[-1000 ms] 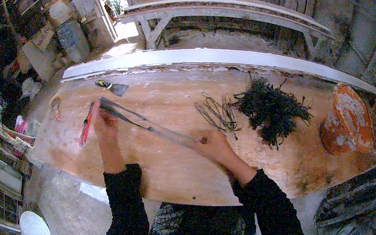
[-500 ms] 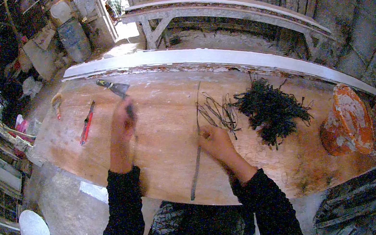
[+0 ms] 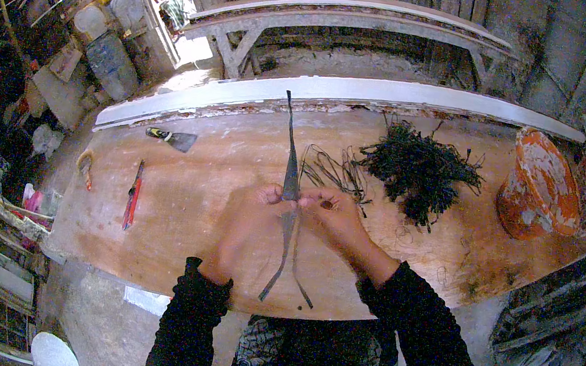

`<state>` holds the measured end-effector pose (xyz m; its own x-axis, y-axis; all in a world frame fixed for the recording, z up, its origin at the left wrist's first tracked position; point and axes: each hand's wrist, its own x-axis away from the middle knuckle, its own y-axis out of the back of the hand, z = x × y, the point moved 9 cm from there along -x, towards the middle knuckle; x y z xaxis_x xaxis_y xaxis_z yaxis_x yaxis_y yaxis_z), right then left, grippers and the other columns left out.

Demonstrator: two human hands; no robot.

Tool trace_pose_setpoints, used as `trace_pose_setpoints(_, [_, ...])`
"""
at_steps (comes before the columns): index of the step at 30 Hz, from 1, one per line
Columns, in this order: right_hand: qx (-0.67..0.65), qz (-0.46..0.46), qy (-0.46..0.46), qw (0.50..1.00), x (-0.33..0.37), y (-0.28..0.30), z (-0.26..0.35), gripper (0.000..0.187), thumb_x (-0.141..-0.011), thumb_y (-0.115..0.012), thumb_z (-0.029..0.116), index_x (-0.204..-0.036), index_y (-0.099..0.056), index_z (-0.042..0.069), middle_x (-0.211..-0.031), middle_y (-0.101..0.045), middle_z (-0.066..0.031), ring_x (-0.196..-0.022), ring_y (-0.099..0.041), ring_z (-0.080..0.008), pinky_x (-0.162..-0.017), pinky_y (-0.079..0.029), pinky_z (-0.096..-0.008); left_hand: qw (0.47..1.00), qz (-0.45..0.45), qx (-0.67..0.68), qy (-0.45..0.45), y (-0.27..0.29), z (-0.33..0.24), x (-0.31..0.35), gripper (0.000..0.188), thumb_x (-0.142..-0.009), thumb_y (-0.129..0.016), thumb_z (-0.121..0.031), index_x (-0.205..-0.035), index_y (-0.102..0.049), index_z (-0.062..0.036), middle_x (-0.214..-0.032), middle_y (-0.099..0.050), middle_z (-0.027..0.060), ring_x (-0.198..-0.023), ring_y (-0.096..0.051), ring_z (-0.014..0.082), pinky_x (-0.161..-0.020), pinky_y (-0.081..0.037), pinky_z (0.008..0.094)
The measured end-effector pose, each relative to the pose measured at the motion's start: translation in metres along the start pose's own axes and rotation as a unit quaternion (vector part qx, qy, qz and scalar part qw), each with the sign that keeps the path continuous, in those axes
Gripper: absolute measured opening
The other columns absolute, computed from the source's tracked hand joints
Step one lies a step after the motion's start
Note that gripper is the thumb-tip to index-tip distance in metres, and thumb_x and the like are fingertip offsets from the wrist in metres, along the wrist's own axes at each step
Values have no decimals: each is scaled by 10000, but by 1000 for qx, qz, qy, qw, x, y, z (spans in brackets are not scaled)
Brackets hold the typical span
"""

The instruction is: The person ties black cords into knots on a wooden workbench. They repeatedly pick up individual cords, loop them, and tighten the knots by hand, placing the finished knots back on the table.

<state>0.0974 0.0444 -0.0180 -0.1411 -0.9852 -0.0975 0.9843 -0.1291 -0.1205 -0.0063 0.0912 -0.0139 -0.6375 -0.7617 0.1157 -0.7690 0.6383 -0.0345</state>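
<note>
My left hand (image 3: 256,212), slightly blurred, and my right hand (image 3: 335,221) meet over the middle of the wooden board, fingertips close together. Between them they pinch a dark strip (image 3: 291,149), flat and widest near the fingers. Its narrow end points away from me; below the hands two thin dark tails spread apart toward the near edge. Whether these are one strip or two, I cannot tell. Right of my hands lies a loose bundle of thin dark strands (image 3: 336,172), and beyond it a tangled heap of black ties (image 3: 420,170).
On the board's left rest a putty knife (image 3: 172,139), a red-handled cutter (image 3: 132,197) and a small curved tool (image 3: 85,169). An orange plaster-smeared bucket (image 3: 538,189) stands at the right. A long white moulding (image 3: 337,93) runs along the far edge, with a bench (image 3: 355,22) behind.
My left hand has come right from near the putty knife to meet my right hand. The dark strip is now between both hands, its far end standing farther out over the moulding.
</note>
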Motion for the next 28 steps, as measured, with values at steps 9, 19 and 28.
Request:
trace_pose_setpoints(9, [34,5,-58,998,5,-1,-1,81,-720,-568,68,-763,-574,0,-674,-562,-25,-566,-494,-75,-504,-393,-193,997,7,-70,-22,-6,-15,9,99,-728,-557,-37,-813,-559,14,-743,-584,38,-644,-530,89,-571,-406,188])
trace_pose_setpoints(19, [41,-7,-21,999,-2,4,-13,63,-722,-551,71,-710,-574,14,-640,-557,-14,-562,-495,-75,-509,-397,-208,997,11,-65,-40,-5,-9,3,104,-734,-561,-66,-803,-570,12,-748,-589,51,-640,-542,96,-568,-434,205])
trace_pose_setpoints(28, [190,-47,87,977,4,7,12,110,-669,-582,162,-673,-582,53,-580,-546,-26,-514,-472,-100,-478,-384,-248,991,7,-132,-21,-14,-14,8,132,-743,-555,-85,-844,-566,0,-726,-584,25,-608,-538,83,-533,-454,216])
